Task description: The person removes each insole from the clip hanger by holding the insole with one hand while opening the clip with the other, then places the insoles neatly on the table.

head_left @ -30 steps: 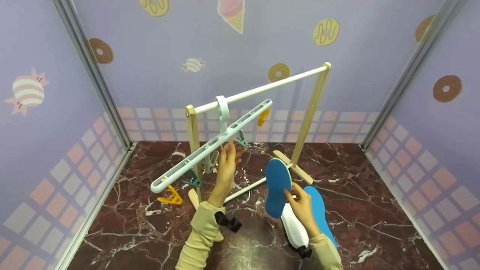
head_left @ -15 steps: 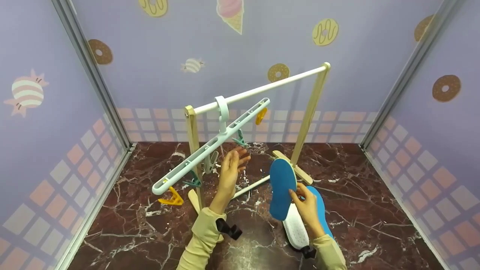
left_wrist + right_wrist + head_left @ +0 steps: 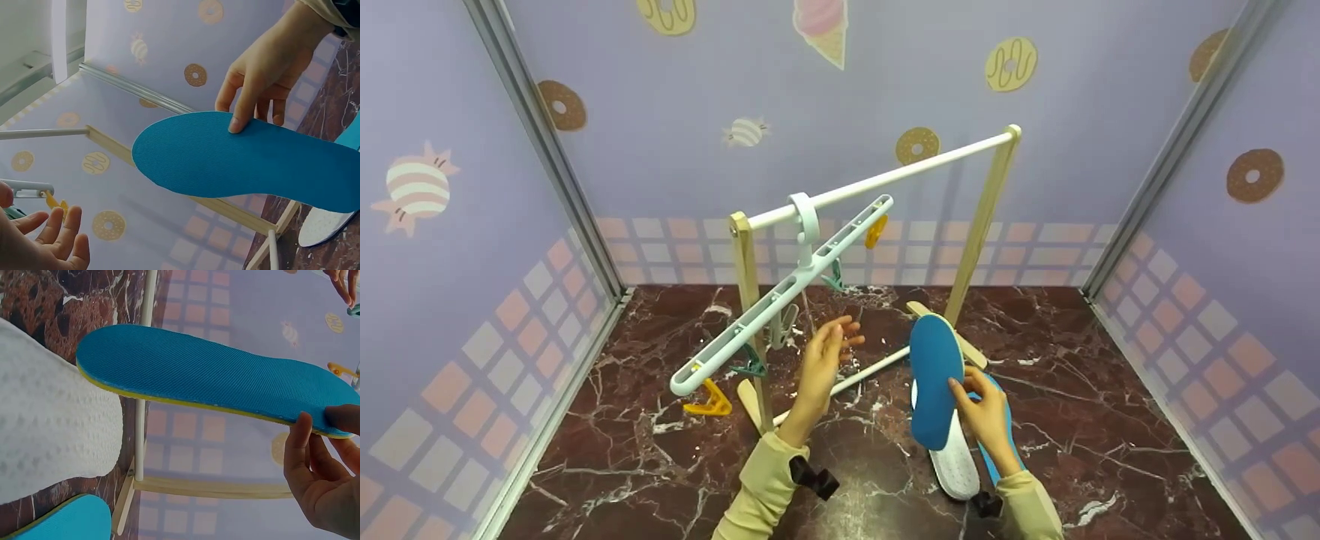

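My right hand [image 3: 984, 411] pinches a blue insole [image 3: 936, 381] by its edge, thumb on the blue face, and holds it upright above the table. In the right wrist view the raised insole [image 3: 197, 374] shows a yellow rim. My left hand [image 3: 820, 369] is in the air left of it, fingers loosely spread and holding nothing. Above that hand, a pale green clip hanger [image 3: 780, 294] hangs from the rack's white rod. Yellow clips [image 3: 709, 400] and green clips [image 3: 750, 361] dangle from the hanger. A white insole [image 3: 956, 465] and another blue insole [image 3: 997, 416] lie on the table under the right hand.
The wooden rack, with its white rod [image 3: 915, 172] and right post [image 3: 981, 225], stands on the dark red marbled table [image 3: 607, 450]. Its feet and a low crossbar [image 3: 870, 371] sit behind the hands. Patterned walls [image 3: 660, 150] enclose the back and sides.
My left hand has drawn down and away from the hanger. The right hand has carried the blue insole slightly to the right. The hanger has turned a little on the rod.
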`<state>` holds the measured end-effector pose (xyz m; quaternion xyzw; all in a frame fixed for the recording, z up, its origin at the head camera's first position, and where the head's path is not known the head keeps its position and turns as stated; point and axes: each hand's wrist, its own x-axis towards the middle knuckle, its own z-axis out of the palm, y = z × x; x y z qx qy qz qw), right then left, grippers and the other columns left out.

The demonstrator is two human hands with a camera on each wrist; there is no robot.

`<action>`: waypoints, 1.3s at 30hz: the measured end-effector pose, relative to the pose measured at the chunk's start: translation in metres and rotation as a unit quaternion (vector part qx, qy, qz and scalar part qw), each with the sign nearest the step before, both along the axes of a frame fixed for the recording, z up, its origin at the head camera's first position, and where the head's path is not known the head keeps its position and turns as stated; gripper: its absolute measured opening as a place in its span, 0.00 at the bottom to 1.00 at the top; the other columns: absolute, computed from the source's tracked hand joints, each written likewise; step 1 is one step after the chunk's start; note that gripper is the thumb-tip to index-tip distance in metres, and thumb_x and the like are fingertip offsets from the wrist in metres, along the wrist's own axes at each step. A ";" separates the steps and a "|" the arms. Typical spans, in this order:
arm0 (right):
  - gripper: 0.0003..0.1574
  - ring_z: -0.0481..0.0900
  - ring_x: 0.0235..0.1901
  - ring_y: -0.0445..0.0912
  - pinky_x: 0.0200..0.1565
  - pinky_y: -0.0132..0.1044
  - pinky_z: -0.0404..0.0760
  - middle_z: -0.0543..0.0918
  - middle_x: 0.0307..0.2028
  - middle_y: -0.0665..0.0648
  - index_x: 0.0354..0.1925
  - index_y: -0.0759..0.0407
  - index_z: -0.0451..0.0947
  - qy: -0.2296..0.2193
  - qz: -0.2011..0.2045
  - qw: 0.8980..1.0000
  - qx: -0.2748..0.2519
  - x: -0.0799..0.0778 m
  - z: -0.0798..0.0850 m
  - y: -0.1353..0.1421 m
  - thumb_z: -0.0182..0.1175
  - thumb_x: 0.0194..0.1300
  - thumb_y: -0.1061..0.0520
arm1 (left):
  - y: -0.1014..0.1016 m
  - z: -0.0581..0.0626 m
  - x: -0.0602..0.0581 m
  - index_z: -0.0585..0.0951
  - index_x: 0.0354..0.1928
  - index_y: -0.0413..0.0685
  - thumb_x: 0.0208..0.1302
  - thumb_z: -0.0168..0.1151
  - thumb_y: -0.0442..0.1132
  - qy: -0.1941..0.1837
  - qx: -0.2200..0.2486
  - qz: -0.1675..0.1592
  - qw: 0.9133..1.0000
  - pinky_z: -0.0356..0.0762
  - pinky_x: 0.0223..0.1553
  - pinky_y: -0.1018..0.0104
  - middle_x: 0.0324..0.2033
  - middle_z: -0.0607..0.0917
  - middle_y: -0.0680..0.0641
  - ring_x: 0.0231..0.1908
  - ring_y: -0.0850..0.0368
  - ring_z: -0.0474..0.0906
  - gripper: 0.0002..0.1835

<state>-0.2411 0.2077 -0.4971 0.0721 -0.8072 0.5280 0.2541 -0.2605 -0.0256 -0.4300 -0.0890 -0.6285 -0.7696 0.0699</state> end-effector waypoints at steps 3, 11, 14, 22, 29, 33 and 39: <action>0.08 0.75 0.21 0.38 0.22 0.25 0.75 0.82 0.21 0.61 0.36 0.65 0.77 0.012 -0.010 1.000 0.005 0.001 0.001 0.001 0.60 0.55 0.64 | 0.001 -0.006 0.001 0.68 0.53 0.32 0.70 0.37 0.37 -0.003 0.000 -0.008 1.000 0.71 0.37 0.69 0.48 0.76 0.34 0.44 0.46 0.78 0.18; 0.08 0.78 0.21 0.44 0.19 0.32 0.78 0.79 0.20 0.64 0.34 0.71 0.77 0.010 -0.020 1.000 -0.007 0.005 0.013 0.002 0.60 0.53 0.68 | 0.005 -0.020 0.003 0.69 0.53 0.31 0.70 0.38 0.38 -0.014 -0.021 -0.026 0.999 0.72 0.36 0.69 0.47 0.77 0.33 0.43 0.45 0.79 0.18; 0.07 0.78 0.21 0.45 0.20 0.35 0.79 0.79 0.20 0.65 0.34 0.71 0.76 0.001 -0.018 1.000 -0.013 0.005 0.015 0.005 0.60 0.54 0.68 | 0.005 -0.023 0.004 0.68 0.53 0.31 0.70 0.38 0.38 -0.017 -0.026 -0.032 0.999 0.72 0.37 0.68 0.47 0.77 0.32 0.44 0.43 0.78 0.19; 0.08 0.76 0.22 0.37 0.18 0.26 0.76 0.80 0.22 0.67 0.32 0.72 0.75 -0.003 -0.034 0.999 -0.006 0.004 0.020 0.014 0.61 0.52 0.68 | 0.004 -0.028 0.008 0.68 0.53 0.30 0.70 0.38 0.39 -0.022 -0.024 -0.047 0.998 0.72 0.35 0.70 0.46 0.77 0.32 0.42 0.46 0.79 0.19; 0.08 0.76 0.22 0.35 0.17 0.23 0.73 0.81 0.23 0.67 0.32 0.71 0.75 -0.001 -0.041 0.999 0.008 0.000 0.014 0.024 0.62 0.52 0.67 | 0.005 -0.033 0.010 0.69 0.52 0.31 0.69 0.40 0.38 -0.031 -0.022 -0.048 0.998 0.72 0.34 0.69 0.45 0.78 0.33 0.40 0.48 0.80 0.18; 0.09 0.75 0.22 0.32 0.16 0.23 0.73 0.81 0.24 0.65 0.33 0.68 0.77 -0.009 -0.044 0.999 0.012 -0.010 0.001 0.035 0.63 0.52 0.64 | 0.006 -0.037 0.011 0.69 0.52 0.32 0.69 0.41 0.38 -0.045 -0.022 -0.054 0.997 0.72 0.34 0.70 0.45 0.79 0.35 0.36 0.57 0.81 0.18; 0.08 0.74 0.20 0.31 0.16 0.25 0.73 0.82 0.23 0.61 0.33 0.62 0.78 -0.017 -0.047 0.998 0.026 -0.019 -0.009 0.049 0.63 0.53 0.61 | 0.007 -0.039 0.011 0.68 0.52 0.30 0.69 0.40 0.37 -0.052 -0.017 -0.059 0.997 0.73 0.32 0.73 0.45 0.78 0.33 0.33 0.66 0.79 0.18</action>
